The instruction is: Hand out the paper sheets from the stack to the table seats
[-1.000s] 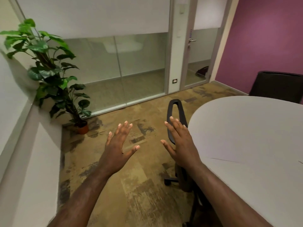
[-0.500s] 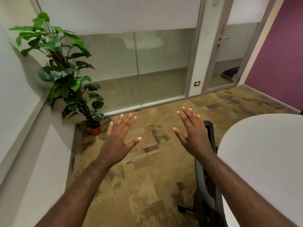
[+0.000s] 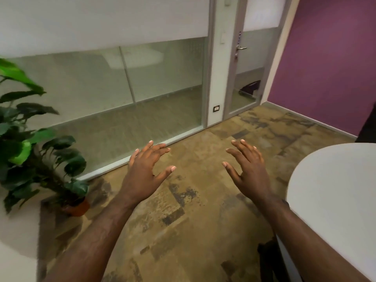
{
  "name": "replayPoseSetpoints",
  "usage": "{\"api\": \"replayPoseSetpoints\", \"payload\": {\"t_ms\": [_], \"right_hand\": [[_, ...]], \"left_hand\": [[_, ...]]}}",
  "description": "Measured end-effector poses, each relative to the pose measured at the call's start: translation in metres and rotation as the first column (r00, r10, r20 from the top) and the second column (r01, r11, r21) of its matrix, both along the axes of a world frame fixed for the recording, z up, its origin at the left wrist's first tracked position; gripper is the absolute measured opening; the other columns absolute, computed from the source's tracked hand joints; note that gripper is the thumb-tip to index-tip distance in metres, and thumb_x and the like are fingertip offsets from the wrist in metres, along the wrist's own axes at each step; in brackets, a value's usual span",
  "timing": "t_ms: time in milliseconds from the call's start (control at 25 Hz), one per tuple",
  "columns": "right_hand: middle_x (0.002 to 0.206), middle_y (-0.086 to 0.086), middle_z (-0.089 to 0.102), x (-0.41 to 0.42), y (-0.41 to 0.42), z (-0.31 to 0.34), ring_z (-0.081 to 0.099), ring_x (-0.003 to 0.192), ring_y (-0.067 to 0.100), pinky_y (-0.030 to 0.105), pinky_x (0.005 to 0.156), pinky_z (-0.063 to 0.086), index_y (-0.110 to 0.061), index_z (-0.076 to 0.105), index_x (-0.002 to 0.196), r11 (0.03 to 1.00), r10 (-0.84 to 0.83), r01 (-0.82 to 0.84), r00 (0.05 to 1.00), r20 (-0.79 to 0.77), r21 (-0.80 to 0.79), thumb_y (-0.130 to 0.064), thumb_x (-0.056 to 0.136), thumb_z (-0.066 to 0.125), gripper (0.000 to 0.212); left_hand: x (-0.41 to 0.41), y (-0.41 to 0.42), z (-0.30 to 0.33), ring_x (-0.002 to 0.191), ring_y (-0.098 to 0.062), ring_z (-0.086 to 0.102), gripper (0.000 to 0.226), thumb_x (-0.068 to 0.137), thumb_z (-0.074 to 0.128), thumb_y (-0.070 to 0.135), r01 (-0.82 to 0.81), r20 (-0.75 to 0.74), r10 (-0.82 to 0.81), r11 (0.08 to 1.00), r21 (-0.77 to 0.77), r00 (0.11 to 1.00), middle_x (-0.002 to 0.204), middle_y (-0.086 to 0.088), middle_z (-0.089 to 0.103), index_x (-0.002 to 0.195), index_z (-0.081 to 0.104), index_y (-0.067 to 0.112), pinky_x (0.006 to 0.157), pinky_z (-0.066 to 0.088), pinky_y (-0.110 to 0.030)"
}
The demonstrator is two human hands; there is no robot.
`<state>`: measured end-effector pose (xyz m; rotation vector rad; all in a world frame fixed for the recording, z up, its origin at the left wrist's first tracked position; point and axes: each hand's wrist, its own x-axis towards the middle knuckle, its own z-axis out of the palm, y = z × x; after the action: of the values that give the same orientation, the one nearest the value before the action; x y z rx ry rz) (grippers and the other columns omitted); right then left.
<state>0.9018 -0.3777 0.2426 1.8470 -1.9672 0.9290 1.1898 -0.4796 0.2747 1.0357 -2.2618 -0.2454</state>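
At the far left a leafy green potted plant stands in a terracotta-coloured pot on the floor, against a white wall and just beside the glass partition, whose upper band is frosted white. The left hand is held out over the patterned brown carpet, back upward, fingers spread and straight with the thumb angled out toward the right; it holds nothing and touches nothing. Beyond it, a narrow white panel with a small wall socket separates the partition from a glass door with a metal lever handle. The right hand is raised likewise, fingers splayed and holding nothing, its forearm passing along the edge of the white rounded table at the right. No paper sheets or stack are in view. A purple wall fills the upper right, and the dark edge of a chair shows below the table rim.
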Motion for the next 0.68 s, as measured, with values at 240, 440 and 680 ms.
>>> {"api": "replayPoseSetpoints", "payload": {"t_ms": [240,440,680], "right_hand": [[0.143,-0.001,0.05,-0.062,-0.061,-0.001,0.038,0.138,0.019,0.047,0.113,0.028,-0.023,0.054,0.128,0.979,-0.204,0.204,0.978,0.037,0.015,-0.044,0.093,0.05,0.041],[0.141,0.0,0.053,-0.151,-0.123,-0.016,0.042,0.136,0.019,0.048,0.113,0.029,-0.021,0.054,0.129,0.937,-0.346,0.349,0.934,0.095,-0.022,-0.04,0.092,0.054,0.041],[0.139,0.0,0.055,-0.265,-0.179,-0.02,0.043,0.135,0.018,0.047,0.112,0.03,-0.021,0.057,0.126,0.881,-0.468,0.473,0.873,0.134,-0.003,-0.038,0.093,0.054,0.038]], "left_hand": [[-0.097,-0.127,0.004,0.135,-0.01,0.042,0.05,0.081,0.05,0.062,0.243,0.001,-0.243,0.97,-0.024,0.97,0.13,0.015,0.059,0.122,0.057,0.035,0.111,0.031,-0.046],[-0.212,-0.217,-0.012,0.122,-0.009,0.054,0.035,0.083,0.058,0.052,0.385,-0.038,-0.388,0.92,-0.068,0.921,0.117,0.016,0.065,0.112,0.063,0.034,0.102,0.041,-0.046],[-0.361,-0.307,-0.013,0.112,-0.011,0.06,0.032,0.083,0.063,0.047,0.531,-0.069,-0.53,0.847,0.011,0.845,0.115,0.014,0.067,0.112,0.063,0.033,0.098,0.044,-0.048]]}}
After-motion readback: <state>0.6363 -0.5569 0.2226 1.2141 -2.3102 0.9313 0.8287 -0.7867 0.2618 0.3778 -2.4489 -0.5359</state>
